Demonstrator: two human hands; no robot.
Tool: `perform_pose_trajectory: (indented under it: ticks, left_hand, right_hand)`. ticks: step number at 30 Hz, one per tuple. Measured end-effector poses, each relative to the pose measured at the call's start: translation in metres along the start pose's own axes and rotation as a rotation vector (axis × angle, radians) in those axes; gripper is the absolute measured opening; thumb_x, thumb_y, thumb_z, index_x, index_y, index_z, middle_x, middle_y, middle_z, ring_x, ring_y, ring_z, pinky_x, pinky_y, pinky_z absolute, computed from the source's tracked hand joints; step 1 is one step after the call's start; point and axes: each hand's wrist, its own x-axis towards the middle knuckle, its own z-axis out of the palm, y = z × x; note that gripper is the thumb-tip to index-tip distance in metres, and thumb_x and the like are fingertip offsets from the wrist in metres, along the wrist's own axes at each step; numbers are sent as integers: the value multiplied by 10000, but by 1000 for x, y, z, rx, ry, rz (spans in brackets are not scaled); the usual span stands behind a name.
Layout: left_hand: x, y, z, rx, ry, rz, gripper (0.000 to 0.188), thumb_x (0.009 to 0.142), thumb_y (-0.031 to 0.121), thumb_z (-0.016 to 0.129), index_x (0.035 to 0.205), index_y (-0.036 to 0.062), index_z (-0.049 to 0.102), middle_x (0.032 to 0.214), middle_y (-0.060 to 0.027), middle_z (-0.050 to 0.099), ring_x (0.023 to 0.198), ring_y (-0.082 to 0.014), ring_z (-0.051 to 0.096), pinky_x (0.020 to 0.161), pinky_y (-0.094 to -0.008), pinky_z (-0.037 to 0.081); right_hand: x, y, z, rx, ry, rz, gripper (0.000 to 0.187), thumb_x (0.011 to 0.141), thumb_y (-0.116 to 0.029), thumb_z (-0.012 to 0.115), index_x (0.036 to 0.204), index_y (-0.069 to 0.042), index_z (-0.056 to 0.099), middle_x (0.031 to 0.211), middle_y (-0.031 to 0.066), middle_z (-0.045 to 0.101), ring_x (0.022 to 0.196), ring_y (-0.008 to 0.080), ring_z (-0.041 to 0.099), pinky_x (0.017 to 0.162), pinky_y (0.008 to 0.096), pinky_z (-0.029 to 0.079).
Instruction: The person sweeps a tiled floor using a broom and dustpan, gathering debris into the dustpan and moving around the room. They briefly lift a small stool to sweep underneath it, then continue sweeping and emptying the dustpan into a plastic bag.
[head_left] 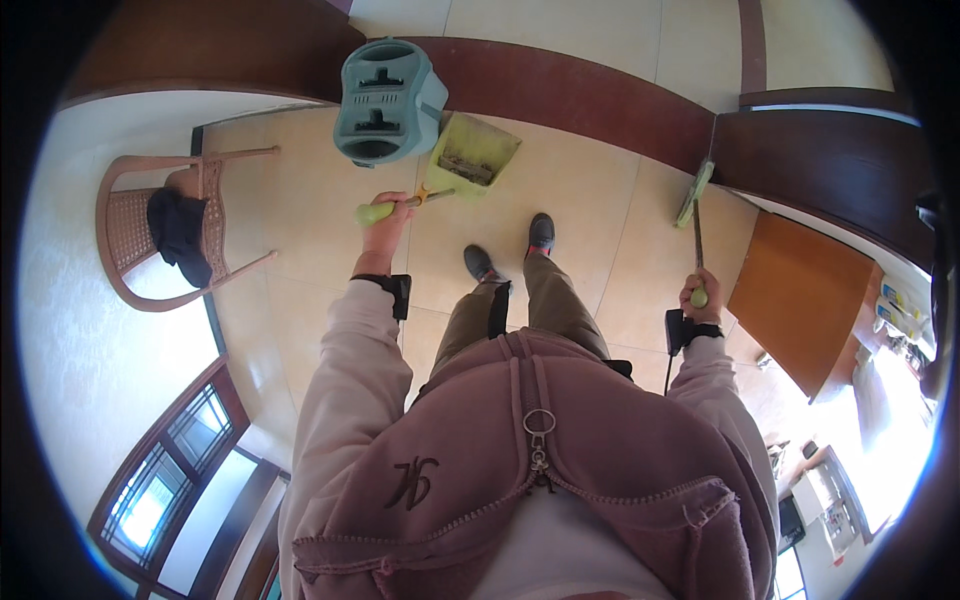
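My left hand (388, 222) is closed round the handle of a yellow-green dustpan (500, 150), just below a yellow joint on the shaft. Dark debris lies in the pan, which is beside a blue-green mop bucket (425, 105). On the right, my right hand (699, 292) grips the green-ended handle of a broom (697, 235). The broom's green head (695, 193) is by the dark red threshold, close to the dark wooden door panel. Both hands wear dark wrist straps.
A brown chair (125, 215) with a dark cloth (180, 235) on it stands at the left by the white wall. At the right is an orange-brown cabinet (800, 300). A dark red threshold strip (570, 95) crosses the tiled floor (590, 220) ahead of my feet.
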Motion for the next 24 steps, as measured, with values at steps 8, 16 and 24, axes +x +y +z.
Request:
perform_pose_trajectory:
  ticks: [8,16,24]
  left_hand:
    - [-67,7,-45,134,-5,62,79,730,35,554,804,11,569,782,-67,580,619,-132,575,581,-229,494]
    - [-108,-30,-131,87,12,105,81,727,6,536,802,23,564,771,-66,575,602,-128,565,567,-228,477]
    - [-86,-82,-198,254,-24,-47,77,743,35,512,814,24,539,748,-64,546,598,-134,551,563,-225,480]
  right_hand:
    - [13,100,27,-119,58,-43,126,764,-182,486,690,-134,396,499,8,410,414,127,420,345,234,317]
    - [35,234,110,-724,-79,-302,335,683,-31,474,1014,-23,422,546,73,459,382,185,448,340,318,350]
    - [-4,338,96,-1382,-248,-250,559,680,-25,459,1208,22,282,495,94,479,369,195,489,343,312,391]
